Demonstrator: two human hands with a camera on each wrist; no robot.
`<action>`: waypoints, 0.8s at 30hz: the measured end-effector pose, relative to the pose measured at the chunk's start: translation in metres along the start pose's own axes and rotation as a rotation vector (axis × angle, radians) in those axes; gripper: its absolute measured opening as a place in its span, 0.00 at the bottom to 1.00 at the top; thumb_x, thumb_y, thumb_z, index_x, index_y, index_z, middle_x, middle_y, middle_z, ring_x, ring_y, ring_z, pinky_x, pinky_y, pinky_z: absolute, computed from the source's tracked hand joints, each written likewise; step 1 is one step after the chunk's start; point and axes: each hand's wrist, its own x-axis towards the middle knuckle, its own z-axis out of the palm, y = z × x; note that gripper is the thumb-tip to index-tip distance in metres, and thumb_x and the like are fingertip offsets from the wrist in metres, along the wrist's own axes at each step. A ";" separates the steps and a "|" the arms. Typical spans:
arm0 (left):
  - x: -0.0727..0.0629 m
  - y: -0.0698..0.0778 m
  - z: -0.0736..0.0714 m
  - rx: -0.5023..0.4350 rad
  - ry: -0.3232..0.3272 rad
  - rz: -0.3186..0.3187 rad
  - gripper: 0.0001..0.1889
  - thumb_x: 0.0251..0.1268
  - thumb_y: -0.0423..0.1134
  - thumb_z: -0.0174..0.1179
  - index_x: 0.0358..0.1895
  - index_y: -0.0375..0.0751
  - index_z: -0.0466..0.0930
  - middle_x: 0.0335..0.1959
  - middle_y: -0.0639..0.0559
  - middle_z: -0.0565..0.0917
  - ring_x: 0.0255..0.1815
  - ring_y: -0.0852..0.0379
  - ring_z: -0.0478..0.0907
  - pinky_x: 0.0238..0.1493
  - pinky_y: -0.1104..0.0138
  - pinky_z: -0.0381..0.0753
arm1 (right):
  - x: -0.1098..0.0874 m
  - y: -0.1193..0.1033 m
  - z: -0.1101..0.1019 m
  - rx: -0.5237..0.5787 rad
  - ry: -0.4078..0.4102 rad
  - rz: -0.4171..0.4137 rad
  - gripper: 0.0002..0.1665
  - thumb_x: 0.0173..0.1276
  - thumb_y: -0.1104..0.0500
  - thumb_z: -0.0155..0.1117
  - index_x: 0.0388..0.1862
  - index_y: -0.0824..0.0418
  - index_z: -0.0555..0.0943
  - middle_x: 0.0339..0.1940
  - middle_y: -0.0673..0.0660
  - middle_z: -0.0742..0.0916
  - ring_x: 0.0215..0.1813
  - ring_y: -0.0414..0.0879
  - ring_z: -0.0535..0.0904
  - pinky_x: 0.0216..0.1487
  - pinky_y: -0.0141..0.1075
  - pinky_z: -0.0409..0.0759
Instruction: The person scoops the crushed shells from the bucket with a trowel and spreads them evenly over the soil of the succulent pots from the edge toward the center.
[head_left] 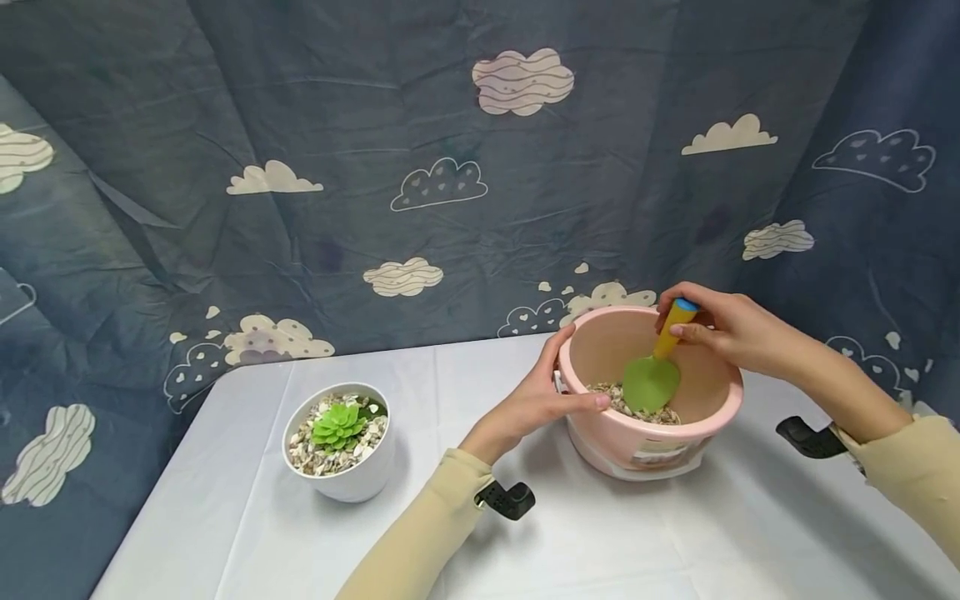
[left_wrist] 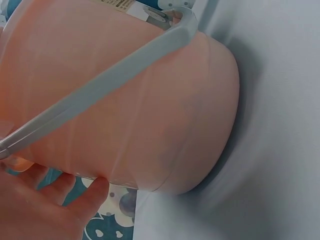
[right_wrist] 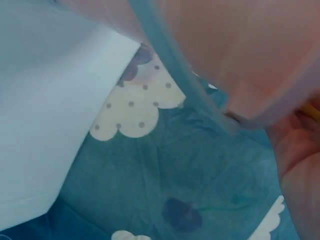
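A pink bucket (head_left: 626,450) stands on the table, its mouth facing the head camera. Small pebbles (head_left: 667,415) lie in its bottom. My left hand (head_left: 531,400) holds the bucket's left side, thumb at the rim and fingers spread along the outside wall. Over the far right rim, my right hand (head_left: 723,327) grips the yellow handle of a toy shovel (head_left: 651,385), which has a blue end and a green blade. That blade is down inside the bucket, at the pebbles. In the left wrist view the bucket's pale handle (left_wrist: 100,92) crosses its wall.
Left of the bucket, a white pot (head_left: 367,477) holds a green succulent (head_left: 337,426) set among pebbles. A white cloth covers the table (head_left: 480,550). Behind its far edge hangs a dark blue curtain (head_left: 360,100) printed with clouds.
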 end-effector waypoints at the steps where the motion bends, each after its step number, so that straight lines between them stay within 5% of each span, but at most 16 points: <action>1: 0.000 0.000 0.000 -0.001 0.002 -0.003 0.53 0.50 0.43 0.75 0.76 0.72 0.50 0.73 0.64 0.58 0.74 0.56 0.55 0.68 0.55 0.55 | 0.000 0.000 -0.002 0.002 -0.018 -0.011 0.18 0.68 0.68 0.64 0.55 0.59 0.75 0.42 0.49 0.86 0.43 0.41 0.80 0.43 0.27 0.80; 9: 0.000 -0.001 0.001 -0.017 0.028 -0.021 0.52 0.50 0.41 0.75 0.75 0.72 0.51 0.72 0.65 0.59 0.73 0.58 0.57 0.68 0.59 0.56 | 0.003 -0.001 -0.008 0.138 -0.142 0.022 0.18 0.68 0.68 0.64 0.55 0.61 0.75 0.43 0.54 0.85 0.43 0.48 0.82 0.43 0.33 0.82; 16: 0.000 -0.002 0.004 -0.045 0.043 -0.012 0.52 0.49 0.39 0.75 0.75 0.69 0.53 0.73 0.58 0.61 0.73 0.54 0.58 0.67 0.61 0.59 | 0.005 -0.002 -0.004 0.205 -0.157 0.087 0.16 0.68 0.68 0.64 0.54 0.63 0.75 0.44 0.59 0.84 0.44 0.51 0.82 0.39 0.38 0.84; 24: 0.001 -0.002 0.001 -0.030 0.016 0.016 0.50 0.50 0.40 0.75 0.75 0.69 0.54 0.73 0.58 0.62 0.73 0.53 0.59 0.66 0.60 0.61 | 0.007 -0.010 0.006 0.268 -0.164 0.260 0.18 0.68 0.66 0.65 0.55 0.67 0.73 0.44 0.63 0.82 0.47 0.57 0.82 0.36 0.44 0.85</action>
